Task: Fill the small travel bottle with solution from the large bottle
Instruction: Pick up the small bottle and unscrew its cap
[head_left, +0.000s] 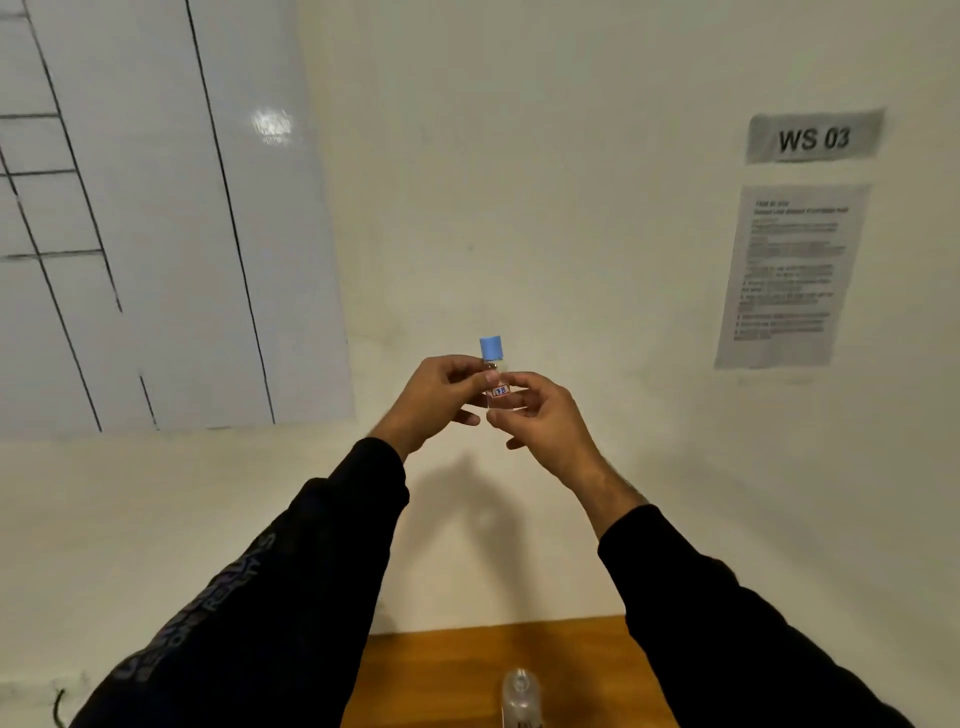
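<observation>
I hold the small travel bottle (497, 387) upright at arm's length in front of the wall. It is clear, carries a small red-and-blue label, and has a blue cap (491, 348) on top. My left hand (441, 397) grips its upper part just below the cap. My right hand (540, 415) pinches the lower part from the right. The large clear bottle (520, 696) stands on the wooden table at the bottom edge of the view, below my hands; only its top shows.
A wooden table (441, 670) meets the cream wall at the bottom. A whiteboard (156, 208) hangs on the left. A "WS 03" sign (814, 137) and a printed sheet (792, 275) are taped to the wall on the right.
</observation>
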